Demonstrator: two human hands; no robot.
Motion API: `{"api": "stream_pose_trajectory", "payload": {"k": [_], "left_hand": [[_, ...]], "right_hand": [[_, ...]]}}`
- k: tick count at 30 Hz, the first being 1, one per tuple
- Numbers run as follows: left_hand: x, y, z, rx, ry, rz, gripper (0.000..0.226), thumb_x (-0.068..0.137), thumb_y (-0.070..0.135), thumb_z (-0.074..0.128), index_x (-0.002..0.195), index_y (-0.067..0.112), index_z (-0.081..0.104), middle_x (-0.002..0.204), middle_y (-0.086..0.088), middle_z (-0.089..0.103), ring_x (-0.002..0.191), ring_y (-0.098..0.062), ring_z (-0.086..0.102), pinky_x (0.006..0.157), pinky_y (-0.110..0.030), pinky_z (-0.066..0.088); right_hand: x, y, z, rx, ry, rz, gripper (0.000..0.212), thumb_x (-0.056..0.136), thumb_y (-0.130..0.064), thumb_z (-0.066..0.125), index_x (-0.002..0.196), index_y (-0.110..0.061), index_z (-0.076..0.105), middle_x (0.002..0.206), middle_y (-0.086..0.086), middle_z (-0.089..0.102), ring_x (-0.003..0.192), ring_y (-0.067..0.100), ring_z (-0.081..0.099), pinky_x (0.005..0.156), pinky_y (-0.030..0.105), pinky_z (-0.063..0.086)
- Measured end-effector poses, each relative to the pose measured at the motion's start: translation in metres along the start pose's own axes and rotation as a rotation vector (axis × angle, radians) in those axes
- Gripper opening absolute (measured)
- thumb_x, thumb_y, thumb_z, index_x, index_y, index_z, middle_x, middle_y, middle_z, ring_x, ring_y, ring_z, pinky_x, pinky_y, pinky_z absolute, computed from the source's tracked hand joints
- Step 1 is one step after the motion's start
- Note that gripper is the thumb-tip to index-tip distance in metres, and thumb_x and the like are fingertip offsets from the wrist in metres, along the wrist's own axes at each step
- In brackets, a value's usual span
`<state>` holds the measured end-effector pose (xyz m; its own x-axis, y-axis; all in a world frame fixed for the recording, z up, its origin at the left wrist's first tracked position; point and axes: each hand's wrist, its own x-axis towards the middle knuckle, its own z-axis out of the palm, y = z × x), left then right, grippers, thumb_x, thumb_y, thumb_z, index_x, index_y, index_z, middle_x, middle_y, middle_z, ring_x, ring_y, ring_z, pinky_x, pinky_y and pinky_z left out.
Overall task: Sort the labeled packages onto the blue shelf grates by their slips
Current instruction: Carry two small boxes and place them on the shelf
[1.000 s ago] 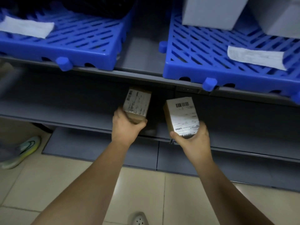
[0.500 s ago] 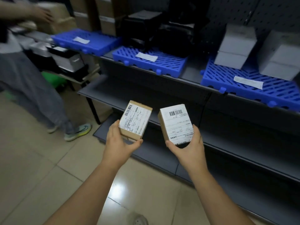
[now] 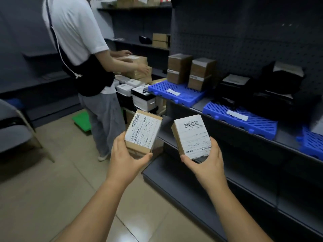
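1. Packages in both hands, labels up: the left hand [image 3: 128, 158] closes its grip around the lower end of a brown carton [image 3: 143, 131], while the right hand [image 3: 205, 162] cups a white-labelled carton [image 3: 191, 137] from below.
2. Both cartons are held in the air in front of the grey shelving [image 3: 192, 180], well apart from the blue grates.
3. The nearest grate [image 3: 181, 96] carries stacked brown boxes [image 3: 190, 72] and a paper slip [image 3: 173, 92]; a second grate [image 3: 248, 119] to its right carries its own slip [image 3: 236, 115].
4. The slips are too small to read here, so a mismatch looks like the main risk: either carton could land on the wrong grate.
5. A second person [image 3: 83, 49] works at the shelf's left end, and reaching that way risks a bump.
6. Each carton is gripped at one end only, so a quick swing could tip it loose.
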<state>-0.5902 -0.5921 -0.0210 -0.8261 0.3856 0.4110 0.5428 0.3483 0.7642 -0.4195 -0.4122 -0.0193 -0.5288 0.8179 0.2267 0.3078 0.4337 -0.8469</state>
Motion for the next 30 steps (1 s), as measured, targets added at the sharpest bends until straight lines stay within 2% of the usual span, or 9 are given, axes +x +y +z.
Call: {"api": "stream_pose_trajectory", "payload": {"k": [6,8,10,13,15,19,25,30], "left_hand": [[0.092,-0.023,-0.039,-0.021,-0.006,0.076,0.099,0.059,0.042,0.085,0.14,0.022,0.031,0.134,0.004,0.038,0.127,-0.011,0.037,0.104,-0.026,0.03],[0.121,-0.024,-0.04,-0.041,-0.017,0.097,0.099,0.06,0.043,0.085,0.14,0.022,0.031,0.136,0.004,0.038,0.128,-0.012,0.036,0.106,-0.03,0.031],[0.149,-0.025,-0.035,-0.06,-0.032,0.126,0.1,0.061,0.045,0.084,0.141,0.022,0.03,0.137,0.003,0.037,0.13,-0.013,0.035,0.108,-0.036,0.034],[0.189,-0.021,-0.019,-0.091,-0.047,0.156,0.102,0.061,0.046,0.084,0.143,0.022,0.028,0.139,0.004,0.036,0.131,-0.013,0.034,0.107,-0.037,0.035],[0.213,-0.018,-0.002,-0.111,-0.059,0.174,0.102,0.061,0.047,0.084,0.143,0.024,0.027,0.139,0.005,0.036,0.129,-0.012,0.035,0.103,-0.032,0.035],[0.263,-0.006,0.035,-0.152,-0.084,0.218,0.101,0.059,0.048,0.084,0.141,0.025,0.03,0.135,0.006,0.039,0.127,-0.013,0.039,0.104,-0.035,0.038],[0.339,0.015,0.076,-0.188,-0.115,0.269,0.103,0.059,0.048,0.085,0.141,0.023,0.029,0.135,0.005,0.039,0.124,-0.011,0.04,0.1,-0.031,0.039],[0.392,0.023,0.1,-0.223,-0.141,0.318,0.102,0.061,0.046,0.085,0.141,0.02,0.029,0.136,0.003,0.037,0.125,-0.013,0.039,0.103,-0.034,0.038]], "right_hand": [[0.041,-0.066,0.06,-0.007,0.096,-0.02,0.112,0.061,-0.053,0.085,0.151,-0.028,0.022,0.15,-0.004,0.032,0.136,0.014,0.033,0.106,0.029,0.032],[0.058,-0.08,0.068,-0.017,0.124,-0.022,0.112,0.059,-0.057,0.083,0.15,-0.03,0.022,0.149,-0.004,0.033,0.135,0.014,0.034,0.109,0.033,0.035],[0.076,-0.09,0.072,-0.034,0.155,-0.035,0.113,0.058,-0.059,0.082,0.15,-0.029,0.022,0.15,-0.005,0.032,0.136,0.014,0.034,0.107,0.029,0.033],[0.107,-0.098,0.073,-0.061,0.213,-0.042,0.114,0.06,-0.056,0.083,0.151,-0.027,0.021,0.152,-0.006,0.029,0.138,0.012,0.031,0.105,0.025,0.029],[0.128,-0.097,0.073,-0.087,0.263,-0.042,0.113,0.06,-0.059,0.081,0.151,-0.027,0.022,0.151,-0.006,0.029,0.138,0.013,0.031,0.107,0.028,0.031],[0.173,-0.09,0.073,-0.104,0.363,-0.032,0.113,0.058,-0.064,0.078,0.15,-0.028,0.022,0.151,-0.005,0.031,0.137,0.016,0.032,0.107,0.032,0.032],[0.246,-0.099,0.072,-0.157,0.458,-0.019,0.112,0.062,-0.064,0.078,0.151,-0.027,0.02,0.151,-0.007,0.029,0.137,0.016,0.033,0.107,0.038,0.038],[0.294,-0.112,0.074,-0.164,0.503,-0.034,0.113,0.061,-0.063,0.079,0.151,-0.024,0.021,0.151,-0.005,0.03,0.137,0.015,0.033,0.109,0.032,0.034]]}}
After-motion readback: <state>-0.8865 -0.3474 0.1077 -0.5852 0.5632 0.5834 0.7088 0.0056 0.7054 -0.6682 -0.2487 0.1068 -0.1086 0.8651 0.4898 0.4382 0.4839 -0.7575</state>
